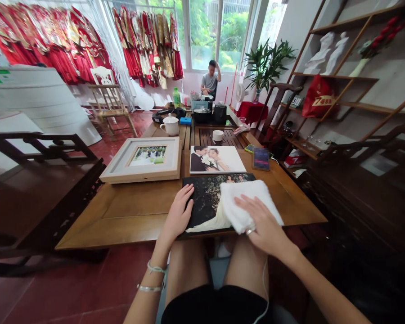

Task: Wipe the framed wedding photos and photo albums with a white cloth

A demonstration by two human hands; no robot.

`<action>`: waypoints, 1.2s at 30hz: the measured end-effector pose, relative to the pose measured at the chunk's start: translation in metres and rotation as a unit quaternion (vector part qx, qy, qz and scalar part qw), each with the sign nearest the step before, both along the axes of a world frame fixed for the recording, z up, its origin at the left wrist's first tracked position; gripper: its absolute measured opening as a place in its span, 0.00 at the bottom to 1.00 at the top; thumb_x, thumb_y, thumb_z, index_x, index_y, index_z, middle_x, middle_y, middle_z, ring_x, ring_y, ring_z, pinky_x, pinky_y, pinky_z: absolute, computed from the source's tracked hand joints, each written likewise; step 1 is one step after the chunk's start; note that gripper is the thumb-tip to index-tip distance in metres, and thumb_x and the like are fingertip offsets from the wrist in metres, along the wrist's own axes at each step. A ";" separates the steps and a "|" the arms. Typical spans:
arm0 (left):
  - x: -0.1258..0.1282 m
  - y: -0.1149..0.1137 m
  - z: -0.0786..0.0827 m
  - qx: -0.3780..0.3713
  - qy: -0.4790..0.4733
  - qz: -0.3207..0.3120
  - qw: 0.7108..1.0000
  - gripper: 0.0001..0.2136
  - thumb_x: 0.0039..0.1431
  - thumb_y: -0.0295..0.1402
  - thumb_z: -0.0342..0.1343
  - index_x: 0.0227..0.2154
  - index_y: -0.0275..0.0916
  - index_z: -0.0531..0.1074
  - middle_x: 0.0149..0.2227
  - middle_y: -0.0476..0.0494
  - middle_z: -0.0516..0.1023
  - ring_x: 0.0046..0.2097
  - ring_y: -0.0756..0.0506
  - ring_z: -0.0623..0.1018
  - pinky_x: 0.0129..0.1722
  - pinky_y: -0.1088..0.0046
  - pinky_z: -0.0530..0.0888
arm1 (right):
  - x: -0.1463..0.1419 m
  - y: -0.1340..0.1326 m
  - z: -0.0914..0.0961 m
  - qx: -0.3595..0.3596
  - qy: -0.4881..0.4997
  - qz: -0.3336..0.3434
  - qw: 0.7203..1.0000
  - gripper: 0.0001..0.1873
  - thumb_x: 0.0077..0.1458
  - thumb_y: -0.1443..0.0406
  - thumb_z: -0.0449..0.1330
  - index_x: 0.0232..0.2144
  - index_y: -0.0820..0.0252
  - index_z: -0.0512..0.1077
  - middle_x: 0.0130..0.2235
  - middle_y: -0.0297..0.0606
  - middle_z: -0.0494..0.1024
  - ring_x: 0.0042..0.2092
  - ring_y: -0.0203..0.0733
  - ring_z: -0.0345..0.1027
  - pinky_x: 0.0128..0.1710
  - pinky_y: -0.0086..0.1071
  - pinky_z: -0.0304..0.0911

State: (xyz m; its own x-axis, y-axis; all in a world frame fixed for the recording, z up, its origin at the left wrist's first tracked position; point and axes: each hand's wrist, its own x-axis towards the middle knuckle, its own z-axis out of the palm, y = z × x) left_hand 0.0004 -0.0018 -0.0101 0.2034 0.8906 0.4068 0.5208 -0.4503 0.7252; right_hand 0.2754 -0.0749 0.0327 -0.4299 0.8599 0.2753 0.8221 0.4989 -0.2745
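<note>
A dark photo print [207, 198] lies flat at the near edge of the wooden table [131, 211]. My left hand [178, 213] rests on its left edge, fingers stretched flat. A folded white cloth [248, 200] lies on the print's right half. My right hand [261, 222] presses on the cloth with fingers spread, a ring on one finger.
Behind the print lie a second wedding photo [217, 159] and a white framed picture [145, 158]. A phone [261, 158], a teapot [170, 124], a cup [218, 135] and kettles stand further back. A person sits at the far end. Dark wooden benches flank the table.
</note>
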 end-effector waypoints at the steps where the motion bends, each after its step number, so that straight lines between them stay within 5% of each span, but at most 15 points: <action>1: 0.000 0.000 0.000 0.000 -0.001 -0.001 1.000 0.19 0.64 0.33 0.45 0.56 0.38 0.67 0.62 0.37 0.65 0.65 0.43 0.61 0.65 0.54 0.56 | 0.013 0.006 -0.003 0.013 0.003 -0.046 0.999 0.38 0.42 0.72 0.49 0.60 0.64 0.60 0.62 0.44 0.65 0.65 0.49 0.51 0.65 0.53 0.42; 4: 0.000 0.000 -0.001 0.004 -0.004 -0.003 1.000 0.19 0.65 0.33 0.45 0.56 0.38 0.67 0.62 0.37 0.65 0.65 0.43 0.61 0.65 0.54 0.56 | 0.039 0.019 -0.010 0.039 0.005 -0.141 0.989 0.35 0.47 0.70 0.50 0.60 0.63 0.59 0.60 0.46 0.66 0.63 0.51 0.54 0.64 0.53 0.46; 8: 0.000 0.001 -0.003 0.012 -0.008 0.003 1.000 0.18 0.64 0.33 0.45 0.56 0.39 0.67 0.61 0.38 0.66 0.65 0.43 0.62 0.65 0.54 0.56 | 0.029 0.024 -0.008 0.027 -0.027 -0.147 0.988 0.34 0.47 0.70 0.51 0.58 0.66 0.62 0.61 0.51 0.65 0.63 0.59 0.52 0.62 0.59 0.46; 18: -0.002 0.002 -0.003 0.009 0.006 0.000 1.000 0.19 0.64 0.32 0.45 0.56 0.38 0.67 0.61 0.37 0.66 0.64 0.42 0.62 0.65 0.54 0.57 | -0.077 0.026 0.011 -0.020 0.015 0.094 0.995 0.38 0.41 0.70 0.52 0.59 0.66 0.63 0.63 0.44 0.62 0.66 0.53 0.46 0.66 0.53 0.36; 21: -0.002 0.002 -0.004 0.010 0.008 -0.001 1.000 0.19 0.64 0.33 0.45 0.56 0.39 0.67 0.61 0.38 0.65 0.64 0.42 0.62 0.65 0.54 0.57 | -0.066 0.040 0.012 -0.037 0.058 0.085 0.994 0.39 0.41 0.72 0.51 0.59 0.63 0.62 0.62 0.41 0.65 0.65 0.49 0.51 0.66 0.50 0.40; 27: -0.001 0.001 -0.002 0.007 -0.005 -0.006 1.000 0.19 0.65 0.34 0.45 0.56 0.39 0.67 0.62 0.38 0.65 0.65 0.43 0.61 0.66 0.54 0.56 | 0.011 0.068 0.000 -0.018 0.086 -0.033 0.996 0.34 0.45 0.71 0.50 0.58 0.68 0.63 0.60 0.51 0.66 0.63 0.52 0.55 0.65 0.54 0.43; 30: -0.001 0.001 -0.001 0.002 -0.008 -0.004 1.000 0.19 0.65 0.34 0.45 0.56 0.39 0.67 0.62 0.38 0.65 0.65 0.43 0.61 0.66 0.54 0.56 | 0.037 0.074 -0.004 -0.006 0.086 -0.084 0.993 0.33 0.47 0.71 0.50 0.58 0.65 0.63 0.60 0.48 0.67 0.62 0.49 0.57 0.65 0.52 0.45; 36: 0.000 0.001 -0.002 0.009 -0.006 0.001 1.000 0.19 0.64 0.33 0.45 0.56 0.40 0.67 0.62 0.38 0.65 0.65 0.43 0.61 0.65 0.53 0.56 | -0.003 0.068 -0.001 0.005 0.005 -0.099 0.995 0.33 0.47 0.71 0.52 0.58 0.71 0.63 0.61 0.53 0.65 0.64 0.58 0.51 0.63 0.58 0.42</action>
State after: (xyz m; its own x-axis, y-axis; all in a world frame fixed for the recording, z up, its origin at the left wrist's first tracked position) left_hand 0.0004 -0.0006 -0.0124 0.1969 0.8834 0.4252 0.5129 -0.4624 0.7233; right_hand 0.2727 -0.0067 0.0312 -0.2499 0.9243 0.2884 0.9016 0.3308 -0.2788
